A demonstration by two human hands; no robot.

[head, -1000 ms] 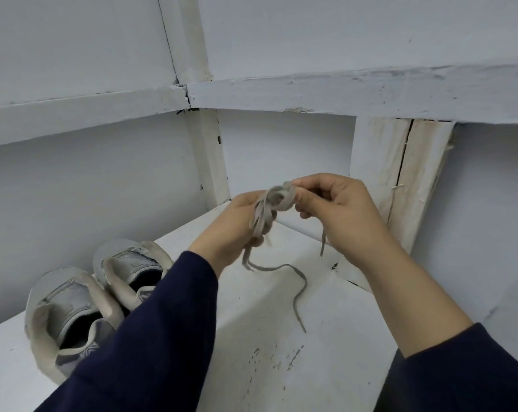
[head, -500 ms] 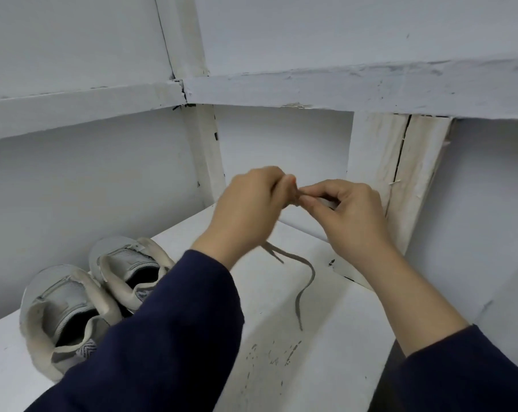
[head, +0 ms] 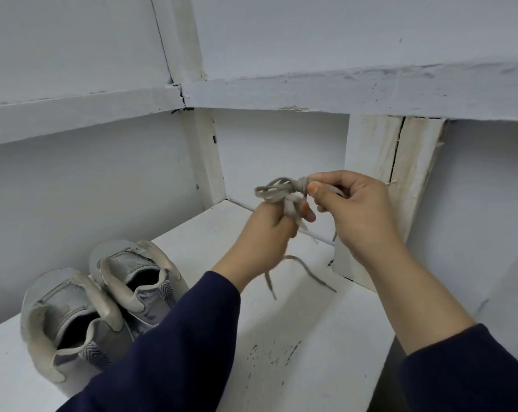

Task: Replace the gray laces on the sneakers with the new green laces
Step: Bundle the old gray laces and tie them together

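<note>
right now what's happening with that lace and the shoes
A person holds a bundled gray lace over a white shelf: left hand grips the loops, right hand pinches the wrapped knot, a loose tail hangs down. Two sneakers sit on the shelf at left, no laces showing.

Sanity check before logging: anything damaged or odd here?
The shelf has chipped paint near the front; the upright board at right has a dark crack and stains. The left hand and right hand grip the bundled gray lace normally.
</note>
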